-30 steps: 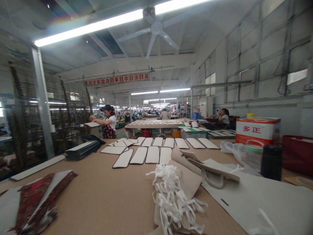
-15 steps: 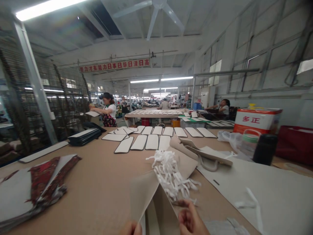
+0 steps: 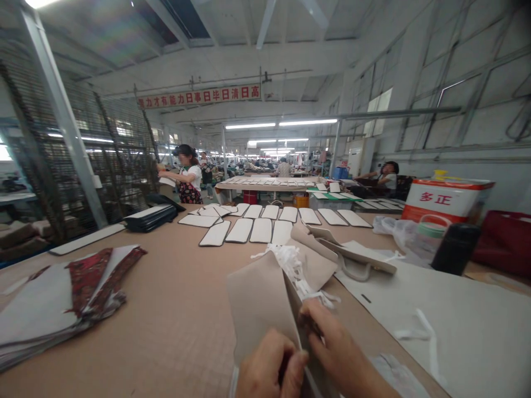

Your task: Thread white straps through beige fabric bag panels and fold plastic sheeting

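Observation:
A folded beige leather-like piece (image 3: pixel 259 304) stands tilted in front of me at the table's near side. My left hand (image 3: pixel 271 365) is closed, fingers curled round its edge near the bottom of the view. On the other side of that edge, my right hand (image 3: pixel 326 334) is closed too, its bent fingers gripping the darker inner face of the piece. The fingertips are partly hidden. Just behind lies a heap of white strips (image 3: pixel 288 260), partly covered by the beige piece. A beige flap with a loop handle (image 3: pixel 354 271) rests to its right.
Pale dark-edged panels (image 3: pixel 261 230) lie in rows across the brown table (image 3: pixel 166 309). Layered red-patterned fabric (image 3: pixel 89 276) is at left. A large pale sheet (image 3: pixel 468 320), a black bottle (image 3: pixel 455 249) and a white-and-red can (image 3: pixel 448 202) stand or lie at right. A co-worker (image 3: pixel 188 174) stands beyond.
Both hands have come up and farther into view. The beige piece has been lifted and turned, its left face now broader and covering more of the white strips. The camera view has shifted slightly.

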Available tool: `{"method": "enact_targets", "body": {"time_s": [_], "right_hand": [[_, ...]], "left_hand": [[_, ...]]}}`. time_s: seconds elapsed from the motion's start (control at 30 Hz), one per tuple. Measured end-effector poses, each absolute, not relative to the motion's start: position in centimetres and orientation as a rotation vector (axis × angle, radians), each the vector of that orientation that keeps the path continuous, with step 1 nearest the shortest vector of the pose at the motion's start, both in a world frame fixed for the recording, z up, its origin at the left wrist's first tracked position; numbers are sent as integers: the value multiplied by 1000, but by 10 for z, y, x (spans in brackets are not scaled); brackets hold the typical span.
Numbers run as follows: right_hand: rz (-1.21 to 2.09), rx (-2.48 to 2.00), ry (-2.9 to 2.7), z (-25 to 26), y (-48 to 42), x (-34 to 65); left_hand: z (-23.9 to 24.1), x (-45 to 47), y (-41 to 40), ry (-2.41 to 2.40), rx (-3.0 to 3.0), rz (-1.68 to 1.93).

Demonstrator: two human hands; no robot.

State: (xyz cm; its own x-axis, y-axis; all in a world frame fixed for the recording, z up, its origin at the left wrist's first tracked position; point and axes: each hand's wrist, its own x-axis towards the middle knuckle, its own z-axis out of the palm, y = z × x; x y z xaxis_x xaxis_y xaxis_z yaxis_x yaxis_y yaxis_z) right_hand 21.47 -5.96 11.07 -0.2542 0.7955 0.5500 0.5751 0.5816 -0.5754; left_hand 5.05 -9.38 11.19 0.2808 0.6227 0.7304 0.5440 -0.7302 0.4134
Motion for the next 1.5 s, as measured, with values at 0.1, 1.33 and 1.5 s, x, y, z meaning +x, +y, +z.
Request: {"method": "enact_targets", "body": {"time_s": [0.1, 1.33, 1.5], "right_hand": [[371, -1115, -2058, 138, -57, 224], [424, -893, -2728, 205, -46, 248], [238, -1097, -2611, 191, -52, 272]], "left_hand": [[134, 43, -88, 730, 2720, 1515], [183, 0, -32, 1018, 2474, 443], [180, -18, -21, 1091, 2379, 476]]}}
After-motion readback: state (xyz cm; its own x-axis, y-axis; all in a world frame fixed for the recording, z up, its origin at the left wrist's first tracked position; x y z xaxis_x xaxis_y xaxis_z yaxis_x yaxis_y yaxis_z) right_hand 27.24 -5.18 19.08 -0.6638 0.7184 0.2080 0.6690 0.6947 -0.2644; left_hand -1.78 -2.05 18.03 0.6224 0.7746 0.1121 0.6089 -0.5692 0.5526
